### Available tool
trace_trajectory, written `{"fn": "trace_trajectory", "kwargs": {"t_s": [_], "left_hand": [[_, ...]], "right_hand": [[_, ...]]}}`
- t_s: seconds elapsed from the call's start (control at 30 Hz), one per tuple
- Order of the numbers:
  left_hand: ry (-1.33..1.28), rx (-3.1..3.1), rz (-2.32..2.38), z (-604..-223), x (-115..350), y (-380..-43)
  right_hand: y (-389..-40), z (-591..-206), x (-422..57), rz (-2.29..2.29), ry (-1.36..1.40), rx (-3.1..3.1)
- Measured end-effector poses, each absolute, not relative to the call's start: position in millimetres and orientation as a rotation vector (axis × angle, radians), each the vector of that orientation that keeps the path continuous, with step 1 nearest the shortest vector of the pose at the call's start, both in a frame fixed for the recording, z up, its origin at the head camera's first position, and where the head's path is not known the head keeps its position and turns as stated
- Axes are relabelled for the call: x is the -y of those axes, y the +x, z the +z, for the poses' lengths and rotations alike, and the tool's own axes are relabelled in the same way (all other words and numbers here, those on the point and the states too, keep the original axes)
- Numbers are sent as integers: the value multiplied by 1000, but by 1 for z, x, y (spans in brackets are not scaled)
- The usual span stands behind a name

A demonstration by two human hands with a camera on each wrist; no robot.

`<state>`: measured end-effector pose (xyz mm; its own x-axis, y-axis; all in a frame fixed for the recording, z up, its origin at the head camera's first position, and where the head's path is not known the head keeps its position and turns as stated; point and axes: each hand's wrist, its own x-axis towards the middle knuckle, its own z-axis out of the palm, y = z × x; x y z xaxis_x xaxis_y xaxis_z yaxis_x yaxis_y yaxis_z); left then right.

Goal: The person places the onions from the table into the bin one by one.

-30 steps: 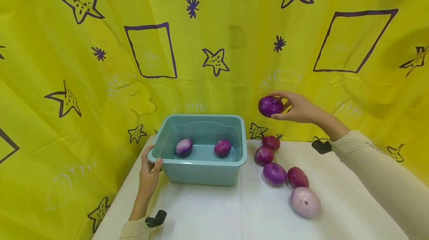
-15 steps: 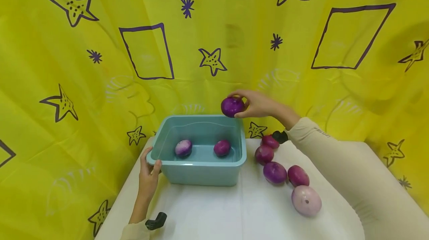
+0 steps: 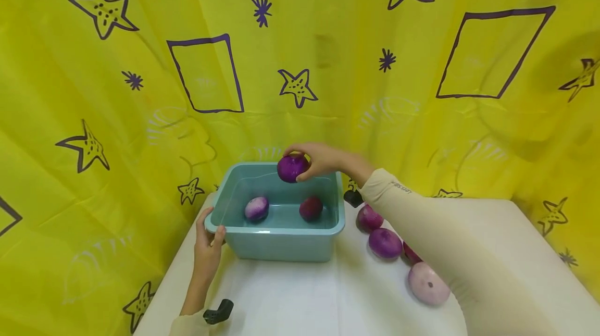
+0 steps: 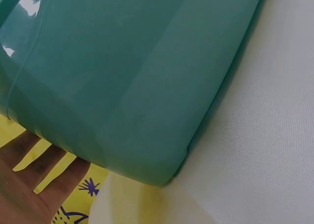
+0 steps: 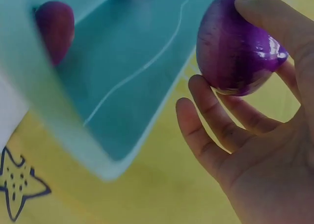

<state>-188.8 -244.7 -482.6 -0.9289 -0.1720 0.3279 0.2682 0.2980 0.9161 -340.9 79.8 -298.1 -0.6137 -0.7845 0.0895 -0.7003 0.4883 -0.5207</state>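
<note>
My right hand (image 3: 321,161) pinches a purple onion (image 3: 292,168) between thumb and fingers, just above the back part of the teal plastic tub (image 3: 276,245). In the right wrist view the same onion (image 5: 235,47) sits between the thumb and fingertips, with the tub (image 5: 122,76) beside it. Inside the tub lie two onions, a pale purple one (image 3: 257,208) at left and a dark red one (image 3: 311,208) at right. My left hand (image 3: 208,252) holds the tub's front left corner, thumb at the front. The left wrist view shows its fingers (image 4: 44,165) against the tub wall.
Several onions lie on the white table (image 3: 290,299) to the right of the tub, among them a purple one (image 3: 385,243) and a pale one (image 3: 428,284). My right sleeve hides part of that group. A yellow patterned cloth (image 3: 300,39) hangs behind the table.
My right hand has carried the purple onion left, from above the loose onions to over the tub, ending slightly lower. My left hand has stayed on the tub's corner.
</note>
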Motion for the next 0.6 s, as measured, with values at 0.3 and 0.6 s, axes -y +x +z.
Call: {"fn": "trace_trajectory", "kwargs": {"t_s": [0.3,0.6], "left_hand": [[-84,2200,-1650,-483,245,-188],[-88,2210,-1631,-485,245,-190]], "right_hand": [[-343,-320,-46,-635,-1296,-2542],[-341,-330,-34,-638,-1233,-2508]]}}
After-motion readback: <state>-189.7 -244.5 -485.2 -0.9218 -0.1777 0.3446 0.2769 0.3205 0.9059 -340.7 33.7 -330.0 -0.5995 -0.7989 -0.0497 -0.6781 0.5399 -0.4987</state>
